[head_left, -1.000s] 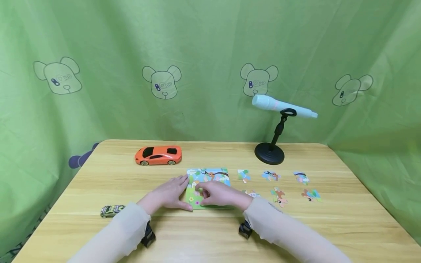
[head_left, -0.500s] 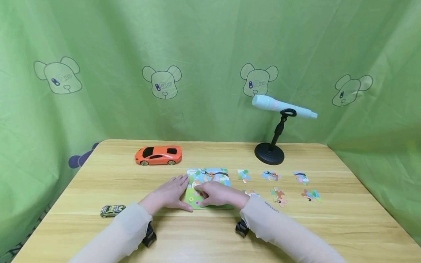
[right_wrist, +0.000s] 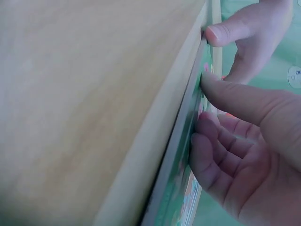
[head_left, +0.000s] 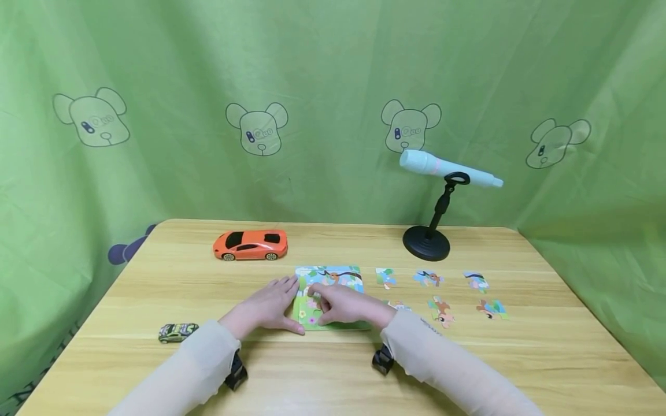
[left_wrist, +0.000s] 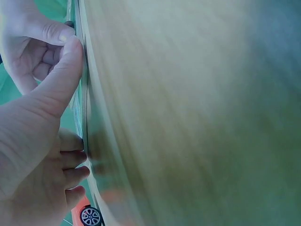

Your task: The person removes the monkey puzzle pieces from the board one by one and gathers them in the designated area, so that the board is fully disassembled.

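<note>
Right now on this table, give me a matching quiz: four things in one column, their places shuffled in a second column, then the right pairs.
1 orange car
2 small car
3 microphone
4 puzzle board

A under both hands
B on a stand, far right
C near left edge
D far side, left of the board

Pairs: 1-D, 2-C, 3-B, 4-A

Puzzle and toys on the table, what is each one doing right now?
Puzzle board: flat, partly filled.
Left hand: flat, steadying the board's left edge.
Right hand: pressing a piece into the board.
Loose pieces: lying apart, right of the board.
Orange car: parked, untouched.
Small car: parked, untouched.
Microphone: resting on its stand.
</note>
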Available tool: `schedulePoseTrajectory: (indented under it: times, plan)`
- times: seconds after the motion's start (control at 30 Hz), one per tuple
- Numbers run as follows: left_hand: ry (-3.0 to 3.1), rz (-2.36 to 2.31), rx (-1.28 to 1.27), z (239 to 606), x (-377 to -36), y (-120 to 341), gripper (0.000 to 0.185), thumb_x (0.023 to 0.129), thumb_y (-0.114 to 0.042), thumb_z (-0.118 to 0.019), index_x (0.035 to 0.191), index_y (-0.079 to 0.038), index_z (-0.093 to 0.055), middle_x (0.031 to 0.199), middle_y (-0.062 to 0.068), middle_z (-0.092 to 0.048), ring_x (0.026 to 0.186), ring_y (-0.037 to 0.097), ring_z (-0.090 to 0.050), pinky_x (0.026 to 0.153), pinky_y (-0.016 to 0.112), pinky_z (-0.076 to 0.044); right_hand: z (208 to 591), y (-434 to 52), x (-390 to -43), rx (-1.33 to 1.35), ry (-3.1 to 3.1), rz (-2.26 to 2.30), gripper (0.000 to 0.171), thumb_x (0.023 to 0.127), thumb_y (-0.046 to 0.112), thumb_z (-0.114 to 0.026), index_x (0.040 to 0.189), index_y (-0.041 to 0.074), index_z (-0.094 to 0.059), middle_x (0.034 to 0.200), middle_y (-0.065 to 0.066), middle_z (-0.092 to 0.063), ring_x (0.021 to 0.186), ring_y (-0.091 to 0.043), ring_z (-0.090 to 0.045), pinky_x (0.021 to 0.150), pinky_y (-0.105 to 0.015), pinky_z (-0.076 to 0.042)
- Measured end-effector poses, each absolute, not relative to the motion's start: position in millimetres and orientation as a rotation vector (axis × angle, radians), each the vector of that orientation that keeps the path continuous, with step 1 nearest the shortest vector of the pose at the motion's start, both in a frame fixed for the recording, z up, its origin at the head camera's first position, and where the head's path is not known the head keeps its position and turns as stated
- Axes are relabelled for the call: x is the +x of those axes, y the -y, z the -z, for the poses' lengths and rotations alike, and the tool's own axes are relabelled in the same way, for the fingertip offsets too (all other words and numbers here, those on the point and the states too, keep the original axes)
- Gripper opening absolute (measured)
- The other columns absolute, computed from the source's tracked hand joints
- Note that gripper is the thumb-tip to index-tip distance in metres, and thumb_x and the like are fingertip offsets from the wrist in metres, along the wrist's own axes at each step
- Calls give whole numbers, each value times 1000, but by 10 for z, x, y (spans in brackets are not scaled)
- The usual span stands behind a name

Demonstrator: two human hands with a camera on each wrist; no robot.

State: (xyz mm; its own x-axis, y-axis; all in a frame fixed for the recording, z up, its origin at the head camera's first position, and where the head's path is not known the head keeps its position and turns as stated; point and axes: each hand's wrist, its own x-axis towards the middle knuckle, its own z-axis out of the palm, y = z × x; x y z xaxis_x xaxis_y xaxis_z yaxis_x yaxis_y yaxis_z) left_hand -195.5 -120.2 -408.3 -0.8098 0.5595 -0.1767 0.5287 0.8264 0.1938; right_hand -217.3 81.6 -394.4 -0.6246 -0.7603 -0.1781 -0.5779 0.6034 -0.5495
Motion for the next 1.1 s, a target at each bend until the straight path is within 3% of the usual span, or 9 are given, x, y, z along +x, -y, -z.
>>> schedulePoseTrajectory:
  times: [0.17, 0.4, 0.83, 1.1]
  plan:
    - [-2781, -212, 829, 4072, -1953, 1199, 105, 73, -65, -60, 142, 5, -24, 148, 21, -18, 135, 35, -17, 110, 43, -15, 3945, -853, -2183, -1089, -2409, 760, 39, 85, 6, -66, 120, 7, -47, 69, 0, -55, 59, -7, -47, 56, -22, -42]
    - [-2779, -226, 833, 4066, -1933, 1195, 105, 73, -64, -61, 142, 6, -24, 148, 21, -18, 135, 35, -17, 110, 44, -15, 4022, -869, -2221, -1034, -2379, 924, 21, 92, 3, -55, 111, 10, -50, 67, -2, -59, 54, -15, -54, 45, -25, -43]
    - [-2776, -224, 825, 4077, -1943, 1189, 106, 72, -65, -60, 142, 5, -24, 149, 21, -18, 135, 35, -17, 110, 43, -15, 3882, -1092, -2167, -926, -2244, 1183, 20, 91, 1, -54, 110, 4, -49, 68, -13, -60, 52, -20, -51, 48, -33, -50]
    - [-2777, -240, 811, 4071, -1928, 1194, 107, 72, -64, -62, 142, 6, -23, 149, 20, -17, 135, 34, -16, 110, 43, -13, 3801, -1533, -2097, -880, -2181, 1243, 20, 90, -5, -52, 109, 1, -51, 61, -13, -53, 53, -20, -44, 51, -31, -42]
